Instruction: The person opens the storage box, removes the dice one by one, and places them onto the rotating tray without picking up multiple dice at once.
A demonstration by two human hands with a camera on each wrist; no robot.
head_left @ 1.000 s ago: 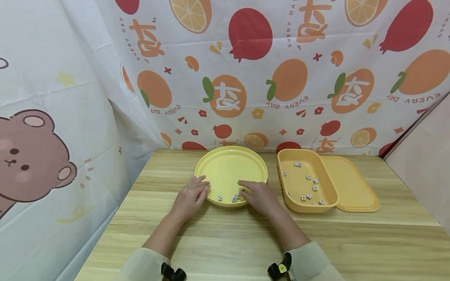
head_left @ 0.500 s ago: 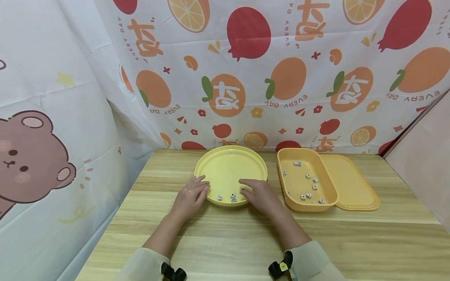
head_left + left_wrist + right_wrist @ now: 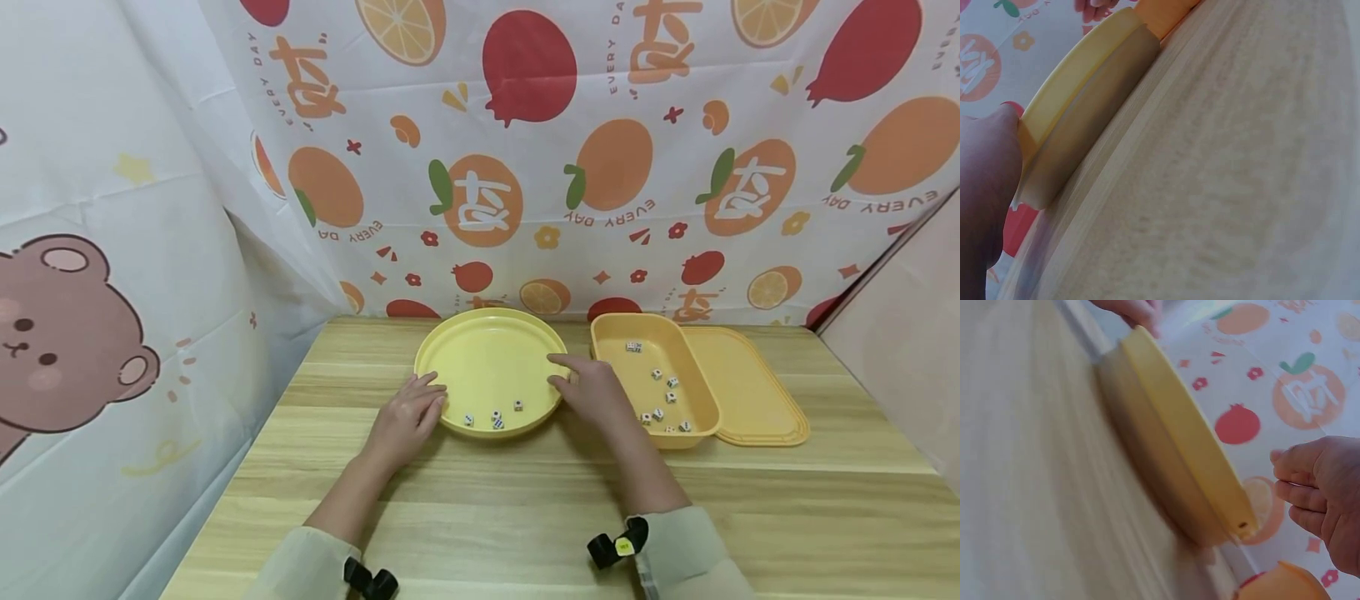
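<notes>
A round yellow tray (image 3: 491,333) stands on the wooden table with several small white dice (image 3: 498,423) inside, towards its near edge. My left hand (image 3: 405,421) rests at the tray's left rim, fingers laid over the edge; the left wrist view shows the thumb side against the yellow rim (image 3: 1060,94). At the opposite side my right hand (image 3: 592,387) hovers over the right rim, index finger and thumb apart and nothing between them. Its fingers (image 3: 1300,497) are loosely bent above the rim in the right wrist view. One die (image 3: 518,406) lies a little apart from the others.
A rectangular orange-yellow box (image 3: 701,392) holding several more dice is right of the tray, partly hidden by my right hand and forearm. Its flat lid (image 3: 757,400) lies beside it. A fruit-print curtain (image 3: 540,192) hangs behind the table (image 3: 480,517).
My right hand has moved right, from over the dice to the tray's right rim, uncovering one die. One die near the hand has shifted slightly left. The left hand stays put.
</notes>
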